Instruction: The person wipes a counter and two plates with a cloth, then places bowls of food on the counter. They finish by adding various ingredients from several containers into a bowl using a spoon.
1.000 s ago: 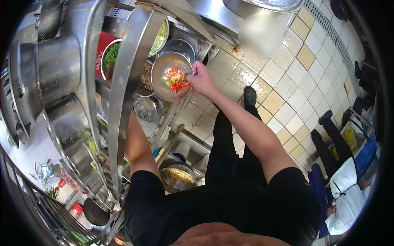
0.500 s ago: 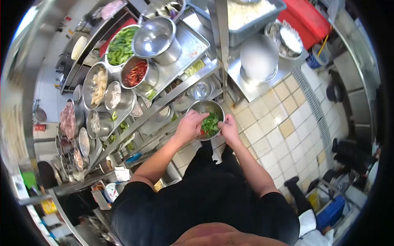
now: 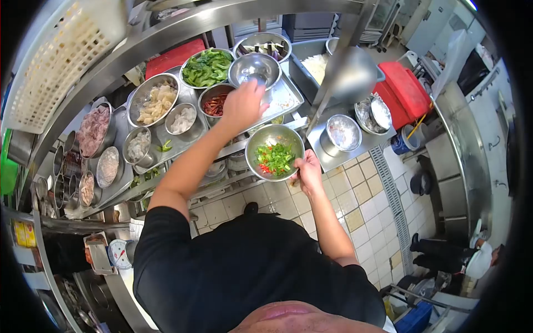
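A metal bowl (image 3: 251, 152) with chopped green vegetable and red pepper pieces (image 3: 276, 159) is in my right hand (image 3: 309, 170), whose fingers grip its right rim. My left hand (image 3: 245, 103) reaches over the counter, its fingers smeared by motion. It is closest to a shiny metal bowl (image 3: 244, 67), overlapping that bowl's lower edge in this view. Just left of the hand stands a metal container of dried red chilies (image 3: 214, 105). Behind it sits a bowl of cut green vegetables (image 3: 206, 69).
Several metal containers of pale pieces and raw meat (image 3: 93, 131) line the counter at left. A metal pot (image 3: 340, 136) stands on a steel surface at right, near a red bin (image 3: 401, 91). A metal post (image 3: 338, 66) rises between. Another person (image 3: 478, 262) stands far right.
My left hand has left the bowl of chopped vegetables and moved up over the counter. My right hand still holds the bowl. The view has shifted, showing more of the counter.
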`<act>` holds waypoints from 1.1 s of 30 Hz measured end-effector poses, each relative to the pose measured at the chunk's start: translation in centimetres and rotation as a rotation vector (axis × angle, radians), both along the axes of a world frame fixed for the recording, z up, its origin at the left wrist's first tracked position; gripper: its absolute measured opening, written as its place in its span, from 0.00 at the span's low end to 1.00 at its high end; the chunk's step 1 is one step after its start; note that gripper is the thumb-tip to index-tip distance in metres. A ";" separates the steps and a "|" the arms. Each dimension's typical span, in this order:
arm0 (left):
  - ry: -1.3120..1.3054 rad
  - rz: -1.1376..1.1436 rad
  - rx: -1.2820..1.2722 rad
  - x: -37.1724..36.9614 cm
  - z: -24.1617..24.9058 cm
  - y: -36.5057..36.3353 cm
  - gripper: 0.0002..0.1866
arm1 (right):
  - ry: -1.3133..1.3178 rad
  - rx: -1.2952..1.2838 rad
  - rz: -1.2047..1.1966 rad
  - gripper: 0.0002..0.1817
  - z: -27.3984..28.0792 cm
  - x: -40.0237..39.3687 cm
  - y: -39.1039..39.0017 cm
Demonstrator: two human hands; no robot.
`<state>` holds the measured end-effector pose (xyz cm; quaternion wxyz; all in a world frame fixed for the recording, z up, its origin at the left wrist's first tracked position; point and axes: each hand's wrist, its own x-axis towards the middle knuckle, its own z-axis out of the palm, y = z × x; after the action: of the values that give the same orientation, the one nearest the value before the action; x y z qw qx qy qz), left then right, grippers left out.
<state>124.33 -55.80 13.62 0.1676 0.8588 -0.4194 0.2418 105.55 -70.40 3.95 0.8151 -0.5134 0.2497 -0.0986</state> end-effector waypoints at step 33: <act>-0.063 -0.053 0.678 16.0 -3.0 -1.4 0.07 | -0.001 0.010 -0.091 0.11 4.2 8.4 -1.3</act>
<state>140.37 -57.18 10.65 -0.1343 0.8466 -0.5031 0.1104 113.92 -71.73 8.18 0.8126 -0.4972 0.2727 -0.1346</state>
